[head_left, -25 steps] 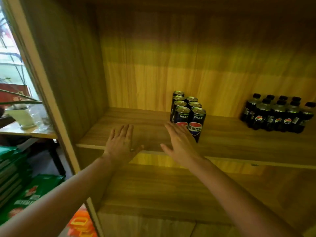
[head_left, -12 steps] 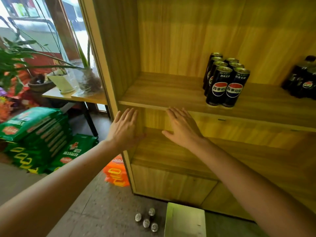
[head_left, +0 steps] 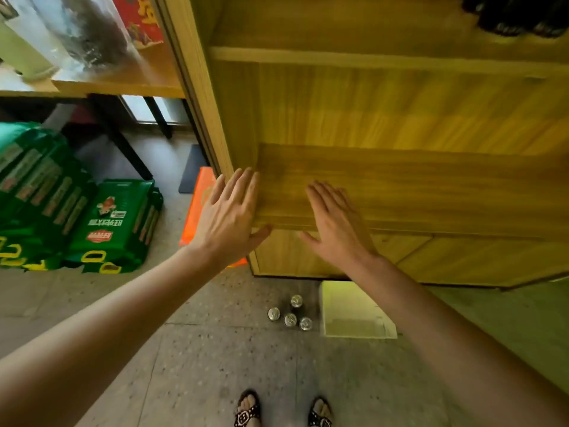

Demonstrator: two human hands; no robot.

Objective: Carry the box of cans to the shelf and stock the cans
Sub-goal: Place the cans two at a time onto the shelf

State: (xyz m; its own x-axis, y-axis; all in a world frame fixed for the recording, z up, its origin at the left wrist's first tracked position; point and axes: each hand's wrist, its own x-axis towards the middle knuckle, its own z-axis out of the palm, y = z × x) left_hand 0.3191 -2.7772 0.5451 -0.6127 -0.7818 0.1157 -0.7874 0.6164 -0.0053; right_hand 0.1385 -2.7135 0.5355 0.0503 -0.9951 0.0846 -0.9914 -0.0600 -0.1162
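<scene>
Several silver-topped cans (head_left: 290, 312) stand upright on the floor in front of the wooden shelf unit (head_left: 400, 186). Beside them on the right lies a pale flat box (head_left: 354, 309). My left hand (head_left: 229, 217) and my right hand (head_left: 337, 224) are both stretched forward with straight fingers, palms down, holding nothing. They hover in front of the lower shelf board, well above the cans. The stocked cans on the upper shelf are out of view.
Dark bottles (head_left: 517, 16) show at the top right on the upper shelf. Green sacks (head_left: 101, 229) are stacked on the floor at left, with an orange pack (head_left: 200, 204) against the shelf side. A table (head_left: 117, 84) stands at upper left. My feet (head_left: 283, 408) are below.
The view has tilted down from the upper shelf to the floor. Both hands have dropped from the upper shelf level to the lower board, staying empty and flat.
</scene>
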